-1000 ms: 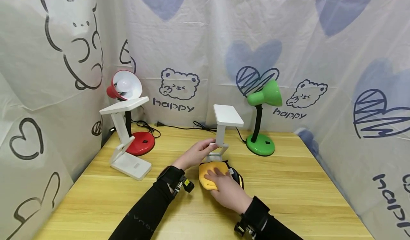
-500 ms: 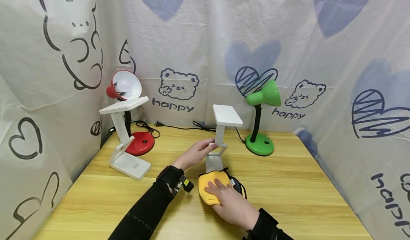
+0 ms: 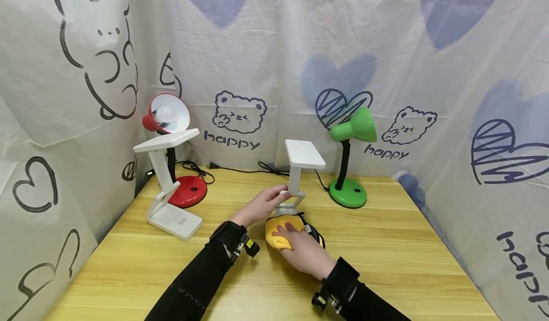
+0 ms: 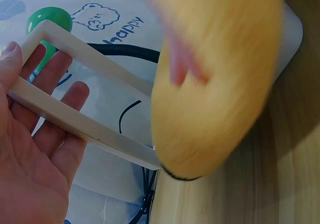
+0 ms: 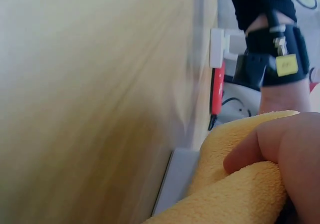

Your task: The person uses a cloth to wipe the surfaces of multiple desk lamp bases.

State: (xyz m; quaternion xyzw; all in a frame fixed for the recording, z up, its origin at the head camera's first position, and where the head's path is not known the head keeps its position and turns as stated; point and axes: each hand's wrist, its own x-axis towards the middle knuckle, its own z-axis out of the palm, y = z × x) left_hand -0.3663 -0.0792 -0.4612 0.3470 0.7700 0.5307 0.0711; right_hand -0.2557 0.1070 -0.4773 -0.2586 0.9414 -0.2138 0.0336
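Observation:
A white folding desk lamp (image 3: 305,153) stands mid-table. My left hand (image 3: 259,207) grips its jointed arm; in the left wrist view the thumb and fingers lie around the white frame (image 4: 60,111). Over the lamp's base, my right hand (image 3: 308,253) holds a bunched yellow cloth (image 3: 274,223) with a dark edge and dark underside. Close up, a digit presses into a fold of the fluffy cloth (image 5: 240,191), beside a bare strip of the base (image 5: 179,174). The cloth hides most of the base.
Another white folding lamp (image 3: 176,221) stands left, before a red lamp (image 3: 188,192). A green lamp (image 3: 348,195) is behind on the right. Black cords (image 3: 240,170) run along the table's back edge. A printed curtain (image 3: 274,73) encloses the table (image 3: 407,264).
My right hand slid the cloth toward me along the lamp's base, baring part of it, then moved it back toward the arm. My left hand stayed on the lamp.

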